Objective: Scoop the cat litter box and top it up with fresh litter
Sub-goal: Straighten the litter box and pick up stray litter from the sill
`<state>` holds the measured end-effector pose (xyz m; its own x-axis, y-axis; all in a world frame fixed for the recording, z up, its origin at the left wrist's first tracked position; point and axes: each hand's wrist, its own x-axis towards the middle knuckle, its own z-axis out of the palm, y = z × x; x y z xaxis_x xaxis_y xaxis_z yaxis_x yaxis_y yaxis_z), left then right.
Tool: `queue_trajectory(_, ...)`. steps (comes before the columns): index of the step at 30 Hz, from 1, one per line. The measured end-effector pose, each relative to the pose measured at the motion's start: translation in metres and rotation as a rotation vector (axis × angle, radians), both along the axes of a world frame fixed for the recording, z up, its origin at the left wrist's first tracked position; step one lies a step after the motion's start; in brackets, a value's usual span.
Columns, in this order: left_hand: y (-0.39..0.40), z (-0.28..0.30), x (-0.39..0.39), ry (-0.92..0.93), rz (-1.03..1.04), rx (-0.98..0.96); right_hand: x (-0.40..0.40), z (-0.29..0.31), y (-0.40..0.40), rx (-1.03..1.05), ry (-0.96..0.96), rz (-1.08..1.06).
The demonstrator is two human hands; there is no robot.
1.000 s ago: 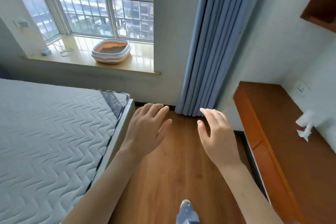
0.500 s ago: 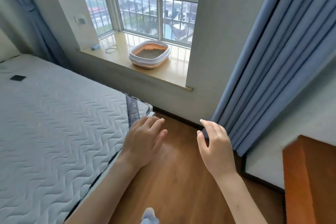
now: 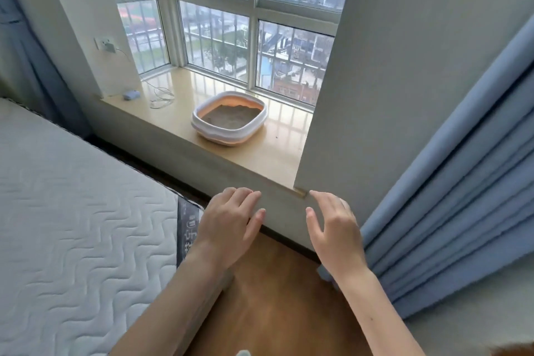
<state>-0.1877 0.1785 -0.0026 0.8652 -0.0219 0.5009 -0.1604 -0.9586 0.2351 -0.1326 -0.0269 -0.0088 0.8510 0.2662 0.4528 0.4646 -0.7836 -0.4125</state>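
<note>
Head view: windowsill (image 3: pixel 277 153) bore the litter box (image 3: pixel 229 118), w/ grey litter inside. Left hand (image 3: pixel 228 228) & right hand (image 3: pixel 335 237) were apart, relaxed, empty. Approach squarely; no scoop was visible, so find one first.

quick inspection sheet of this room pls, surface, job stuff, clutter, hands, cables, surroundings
surface: glossy beige stone window sill, bare in front of the box.
job's things: white oval plastic litter box with orange base sits on the sill, grey litter inside, heaped toward the window side; no scoop or fresh litter bag seen.
clutter: small blue-grey device at the sill's left end.
hands: left hand and right hand both empty, fingers relaxed, held out short of the sill.
cables: thin white cable loosely coiled on the sill, running up to a white wall socket.
surroundings: white quilted mattress on the left, blue pleated curtain on the right, brown wood floor, barred window.
</note>
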Motion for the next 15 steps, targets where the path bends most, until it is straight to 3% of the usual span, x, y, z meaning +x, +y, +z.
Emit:
queue_trajectory(6, 0.039, 0.013, 0.109, -0.011, -0.022, 0.057, 0.108, 0.010, 0.050, 0.011, -0.007, 0.034)
queue_trajectory(15, 0.085, -0.026, 0.259, 0.083, 0.092, 0.038, 0.281, -0.022, 0.111, -0.032, 0.052, 0.164)
